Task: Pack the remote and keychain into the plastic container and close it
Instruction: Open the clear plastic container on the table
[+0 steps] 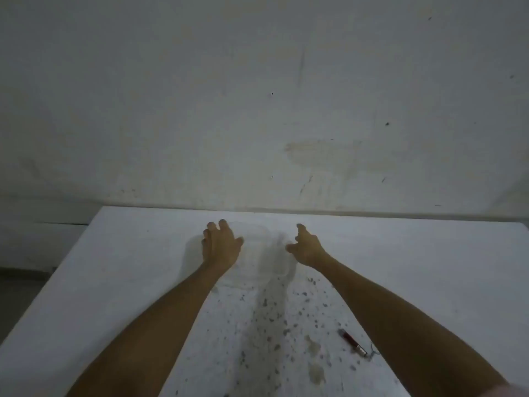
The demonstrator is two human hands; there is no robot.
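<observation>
Both hands are open with fingers spread: the left hand [220, 243] rests on the clear plastic container [264, 253] at the far middle of the white table [128, 267], and the right hand [306, 249] hovers at its right edge, gripping nothing. The container is nearly invisible against the table, so a misjudged grab could slide or tip it. The keychain [353, 342] lies well apart near the right forearm, which could sweep it off; no remote shows.

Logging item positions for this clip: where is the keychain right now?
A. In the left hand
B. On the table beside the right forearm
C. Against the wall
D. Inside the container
B: the keychain lies on the table beside the right forearm, untouched.
</observation>
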